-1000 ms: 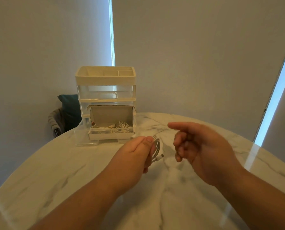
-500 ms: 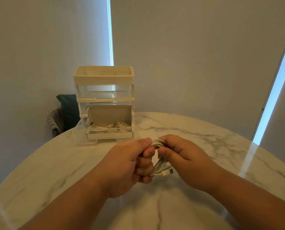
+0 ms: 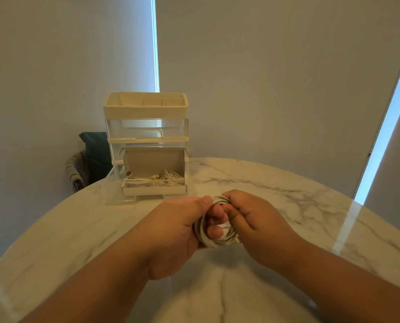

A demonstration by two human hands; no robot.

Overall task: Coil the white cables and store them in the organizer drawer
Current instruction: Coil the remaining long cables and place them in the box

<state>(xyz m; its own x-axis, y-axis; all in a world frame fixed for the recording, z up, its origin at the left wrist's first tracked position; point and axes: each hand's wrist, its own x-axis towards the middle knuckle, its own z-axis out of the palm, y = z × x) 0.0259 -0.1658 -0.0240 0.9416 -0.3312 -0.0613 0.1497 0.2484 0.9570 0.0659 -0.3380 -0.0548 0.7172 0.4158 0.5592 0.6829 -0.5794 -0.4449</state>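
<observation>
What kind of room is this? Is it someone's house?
Probably a home, perhaps a dining area: a round marble-look table, drawn window blinds behind it, and a chair tucked at the table's far edge.

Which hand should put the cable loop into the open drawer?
Left, probably. The left hand has its fingers through the coiled cable, thumb on top, and the open drawer sits ahead, slightly to its side. The right hand grips only the cable's right edge.
</observation>
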